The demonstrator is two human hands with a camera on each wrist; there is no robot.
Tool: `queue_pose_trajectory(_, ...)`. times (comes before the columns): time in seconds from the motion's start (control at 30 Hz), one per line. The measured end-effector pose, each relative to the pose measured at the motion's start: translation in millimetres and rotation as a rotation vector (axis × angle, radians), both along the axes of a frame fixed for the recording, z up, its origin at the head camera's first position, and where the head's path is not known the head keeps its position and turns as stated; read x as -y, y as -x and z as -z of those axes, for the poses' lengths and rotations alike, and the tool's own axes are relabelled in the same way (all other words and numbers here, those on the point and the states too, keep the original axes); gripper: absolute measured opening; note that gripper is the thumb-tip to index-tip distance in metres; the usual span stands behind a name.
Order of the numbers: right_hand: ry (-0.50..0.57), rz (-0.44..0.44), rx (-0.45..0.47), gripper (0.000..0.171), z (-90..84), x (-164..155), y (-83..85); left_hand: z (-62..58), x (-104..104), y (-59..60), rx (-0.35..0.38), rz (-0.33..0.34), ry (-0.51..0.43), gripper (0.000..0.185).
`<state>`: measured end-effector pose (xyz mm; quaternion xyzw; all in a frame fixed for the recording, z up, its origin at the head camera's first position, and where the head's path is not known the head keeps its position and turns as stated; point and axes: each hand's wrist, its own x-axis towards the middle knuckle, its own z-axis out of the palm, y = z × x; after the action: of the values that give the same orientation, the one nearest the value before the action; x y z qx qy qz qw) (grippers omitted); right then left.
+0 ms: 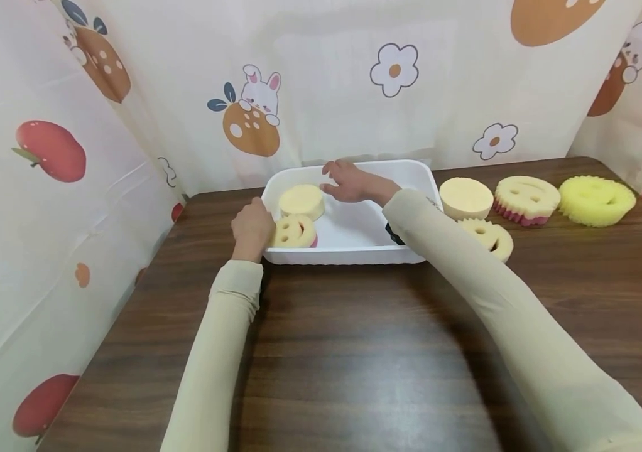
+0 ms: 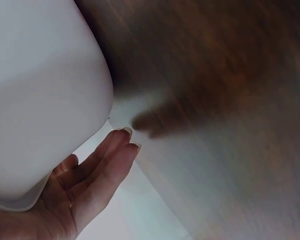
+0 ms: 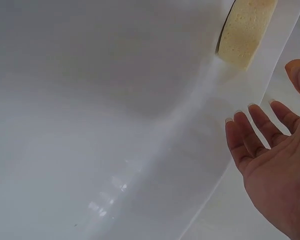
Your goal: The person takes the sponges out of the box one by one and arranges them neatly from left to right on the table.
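A white tray [image 1: 349, 256] stands near the wall on the table. My left hand [image 1: 253, 227] holds its left rim; in the left wrist view the fingers [image 2: 102, 175] extend along the outer wall, and the thumb is hidden. Inside at the left lie a pale yellow round sponge [image 1: 301, 201] and, in front of it, a smiley-face sponge [image 1: 293, 232] with a pink underside. My right hand [image 1: 350, 181] hovers over the tray's back part, fingers loosely bent and holding nothing. In the right wrist view it is apart from the round sponge [image 3: 245, 35].
Right of the tray are a plain round sponge [image 1: 466, 198], a smiley sponge [image 1: 487, 238] partly behind my sleeve, a scalloped cream-and-pink sponge [image 1: 526, 198] and a bright yellow one [image 1: 597, 201]. A black object [image 1: 393, 235] shows beside my right sleeve. A printed curtain [image 1: 326, 81] hangs behind.
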<state>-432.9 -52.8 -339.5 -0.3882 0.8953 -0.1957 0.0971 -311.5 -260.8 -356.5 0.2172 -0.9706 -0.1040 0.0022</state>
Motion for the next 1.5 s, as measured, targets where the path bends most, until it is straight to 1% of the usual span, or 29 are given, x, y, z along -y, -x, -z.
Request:
queue_pose_trajectory(0.17,0.007,0.002,-0.007,0.053,-0.1,3.4,-1.1,-2.0,-1.4,-0.2,-0.016,0.004,0.013,0.042)
queue_pose_trajectory(0.33,-0.024,0.002,-0.009,0.054,1.6,8.3,-3.4,-1.1,-2.4,-0.9,-0.012,0.007,0.022,0.042)
queue_pose_trajectory(0.6,-0.104,-0.043,-0.08,0.056,8.5,15.8,-1.7,0.8,-3.8,-2.4,-0.013,0.013,0.048,0.041)
queue_pose_trajectory(0.87,-0.141,-0.034,-0.057,0.06,10.4,20.8,-1.8,3.1,-5.0,-1.6,-0.033,0.012,0.044,0.039)
queue_pose_trajectory(1.1,-0.119,-0.047,-0.041,0.06,11.8,24.9,-2.1,2.8,-4.6,-2.2,-0.042,0.005,0.047,0.038)
queue_pose_trajectory(1.5,-0.115,-0.056,-0.037,0.062,14.5,27.1,-4.2,1.7,-2.7,-1.8,-0.045,0.003,0.057,0.038)
